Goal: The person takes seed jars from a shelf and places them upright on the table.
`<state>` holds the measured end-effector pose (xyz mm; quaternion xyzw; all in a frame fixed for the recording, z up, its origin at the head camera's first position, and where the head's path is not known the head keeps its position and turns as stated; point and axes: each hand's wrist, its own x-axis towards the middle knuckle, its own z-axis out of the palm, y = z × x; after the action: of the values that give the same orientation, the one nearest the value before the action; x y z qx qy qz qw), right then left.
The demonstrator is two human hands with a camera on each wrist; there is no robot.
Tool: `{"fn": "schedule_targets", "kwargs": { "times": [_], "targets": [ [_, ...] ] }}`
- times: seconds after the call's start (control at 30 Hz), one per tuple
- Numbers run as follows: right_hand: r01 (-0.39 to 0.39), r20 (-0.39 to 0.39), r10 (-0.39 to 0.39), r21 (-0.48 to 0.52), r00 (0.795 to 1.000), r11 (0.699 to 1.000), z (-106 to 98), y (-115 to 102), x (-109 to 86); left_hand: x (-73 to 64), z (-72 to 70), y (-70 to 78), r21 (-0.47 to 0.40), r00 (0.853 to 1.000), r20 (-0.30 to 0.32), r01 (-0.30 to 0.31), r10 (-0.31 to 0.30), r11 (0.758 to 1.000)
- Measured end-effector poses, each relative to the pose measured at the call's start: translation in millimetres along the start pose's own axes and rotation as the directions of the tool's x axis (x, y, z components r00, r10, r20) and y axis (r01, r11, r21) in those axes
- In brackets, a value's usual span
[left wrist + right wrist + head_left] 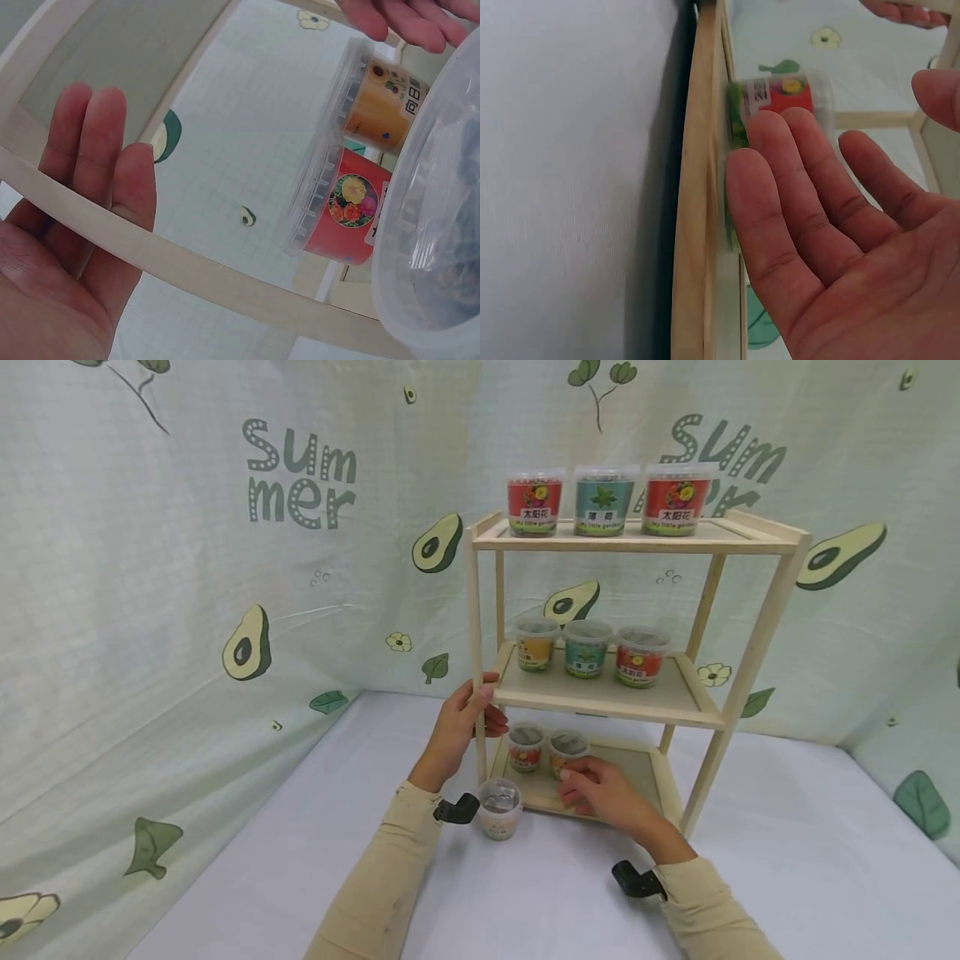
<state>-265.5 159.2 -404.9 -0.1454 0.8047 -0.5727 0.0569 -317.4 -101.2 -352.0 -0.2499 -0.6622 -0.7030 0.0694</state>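
Note:
My left hand (457, 722) holds the left front post of a three-tier wooden shelf rack (600, 702) near the middle tier. In the left wrist view, its fingers (97, 142) pass behind the wood. My right hand (603, 789) is over the front of the bottom tier with relaxed fingers and nothing in them. Just behind it stands a yellow-labelled plastic cup (567, 752), partly covered by the fingers. Beside that cup is a red-labelled cup (524, 747). A clear-lidded cup (499, 810) stands on the table in front of the rack's left post.
On the middle tier stand a yellow cup (535, 645), a teal cup (587, 650) and a red cup (642, 657). The top tier holds two red cups and a teal cup (604, 502). An avocado-print cloth (360, 568) hangs behind the white table (315, 860).

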Motion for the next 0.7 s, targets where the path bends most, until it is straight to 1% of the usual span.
{"fn": "schedule_targets", "kwargs": {
  "times": [0.17, 0.3, 0.37, 0.5, 0.6, 0.7],
  "targets": [
    [0.028, -0.035, -0.029, -0.028, 0.999, 0.999, -10.9, 4.2, 0.5, 0.3, -0.2, -0.9, -0.003, 1.000, 0.002, 0.000, 0.000, 1.000],
    [0.030, -0.064, -0.033, -0.047, 0.997, 0.998, -18.6, 8.0, 0.9, 0.5, 0.3, -2.1, -0.010, 1.000, 0.000, 0.002, -0.002, 1.000],
    [0.019, -0.079, -0.023, -0.058, 0.997, 0.998, -22.1, 9.2, 1.3, 0.2, 0.5, -1.8, -0.012, 1.000, -0.003, 0.000, 0.000, 1.000],
    [-0.029, -0.116, 0.020, -0.082, 0.993, 0.996, -27.9, 10.4, 2.5, 0.3, 0.7, -0.9, -0.007, 1.000, -0.005, -0.011, 0.011, 1.000],
    [-0.060, -0.134, 0.049, -0.079, 0.990, 0.995, -30.7, 11.8, 3.5, 0.4, 0.4, -0.9, 0.003, 1.000, -0.004, -0.013, 0.013, 1.000],
    [-0.074, -0.146, 0.065, -0.056, 0.987, 0.996, -31.7, 13.6, 4.3, 0.1, -0.4, -1.7, 0.012, 1.000, -0.008, -0.012, 0.012, 1.000]
  ]
}}
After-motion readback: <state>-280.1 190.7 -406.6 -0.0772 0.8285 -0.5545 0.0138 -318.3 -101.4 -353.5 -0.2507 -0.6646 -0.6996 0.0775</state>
